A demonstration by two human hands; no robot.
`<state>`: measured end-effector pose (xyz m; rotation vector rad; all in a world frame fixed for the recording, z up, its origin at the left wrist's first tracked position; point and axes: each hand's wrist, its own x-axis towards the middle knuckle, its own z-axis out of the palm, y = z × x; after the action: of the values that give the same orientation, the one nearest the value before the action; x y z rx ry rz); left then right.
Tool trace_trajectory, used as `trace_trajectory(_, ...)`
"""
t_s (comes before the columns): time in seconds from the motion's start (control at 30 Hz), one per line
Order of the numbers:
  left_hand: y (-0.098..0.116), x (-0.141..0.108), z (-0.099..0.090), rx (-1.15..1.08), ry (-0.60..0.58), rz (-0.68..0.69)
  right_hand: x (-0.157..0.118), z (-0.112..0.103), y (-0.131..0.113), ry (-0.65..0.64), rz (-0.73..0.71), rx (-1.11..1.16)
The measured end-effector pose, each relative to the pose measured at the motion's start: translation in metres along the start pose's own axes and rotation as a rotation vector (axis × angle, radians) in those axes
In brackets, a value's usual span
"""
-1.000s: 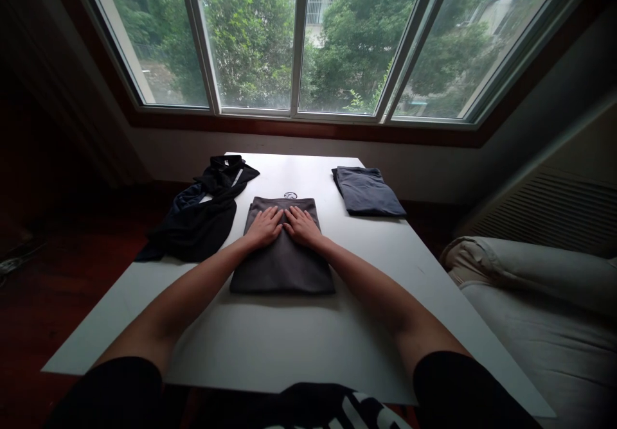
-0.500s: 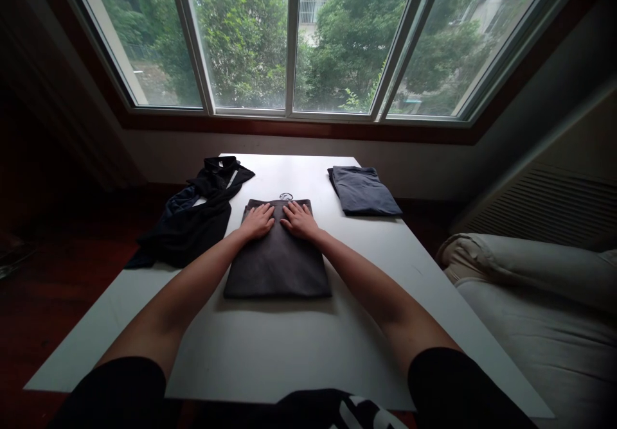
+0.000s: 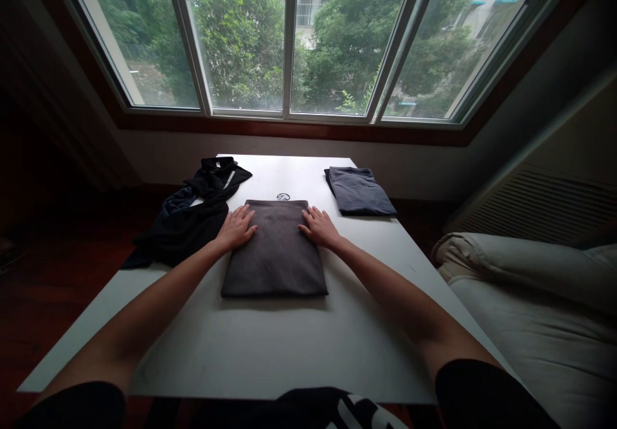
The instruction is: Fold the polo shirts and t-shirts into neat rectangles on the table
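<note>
Resting on the two upper sides of the folded dark grey garment [image 3: 276,252], the left hand [image 3: 236,227] and right hand [image 3: 320,226] lie palm down with fingers spread. From where I watch, the grip of each is released: neither hand pinches or clenches the cloth. The garment lies flat in the middle of the white desk [image 3: 284,352], its wide edge toward the wearer, and a thin dark looped cord [image 3: 283,196] shows just beyond its far edge. On the left side of the desk I see a loose heap of black and navy clothes [image 3: 190,223], near the left hand. Toward the far right edge sits a folded blue-grey stack [image 3: 361,191], well apart from the right hand. A pale padded seat [image 3: 525,307] stands to the right of the desk, and a window [image 3: 289,43] spans the wall beyond.
</note>
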<state>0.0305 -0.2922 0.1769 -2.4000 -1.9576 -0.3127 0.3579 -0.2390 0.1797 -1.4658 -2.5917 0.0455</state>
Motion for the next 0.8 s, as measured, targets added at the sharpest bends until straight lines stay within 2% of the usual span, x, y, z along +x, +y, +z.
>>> trace_trajectory(0.07, 0.018, -0.030, -0.010, -0.025, 0.005, 0.227, -0.031, -0.005, -0.018, 0.046, -0.145, 0.006)
trace_trajectory(0.13, 0.038, -0.062, -0.017, -0.070, -0.042, 0.424, -0.066, -0.005, -0.042, 0.064, -0.264, 0.052)
trace_trajectory(0.23, 0.062, -0.103, -0.017, -0.108, -0.125, 0.566, -0.110, 0.004, -0.077, 0.014, -0.385, 0.114)
trace_trajectory(0.3, 0.070, -0.120, -0.015, -0.096, -0.159, 0.580, -0.127, 0.009, -0.088, -0.013, -0.397, 0.133)
trace_trajectory(0.37, 0.071, -0.130, -0.015, -0.069, -0.179, 0.577, -0.137, 0.009, -0.089, -0.025, -0.391, 0.146)
trace_trajectory(0.53, 0.053, -0.143, -0.024, -0.001, -0.208, 0.539, -0.151, -0.003, -0.069, -0.031, -0.466, 0.204)
trace_trajectory(0.67, 0.033, -0.155, -0.032, 0.043, -0.203, 0.500, -0.165, -0.004, -0.056, 0.049, -0.471, 0.265)
trace_trajectory(0.8, 0.023, -0.163, -0.037, 0.070, -0.188, 0.520, -0.170, 0.002, -0.050, 0.138, -0.480, 0.277)
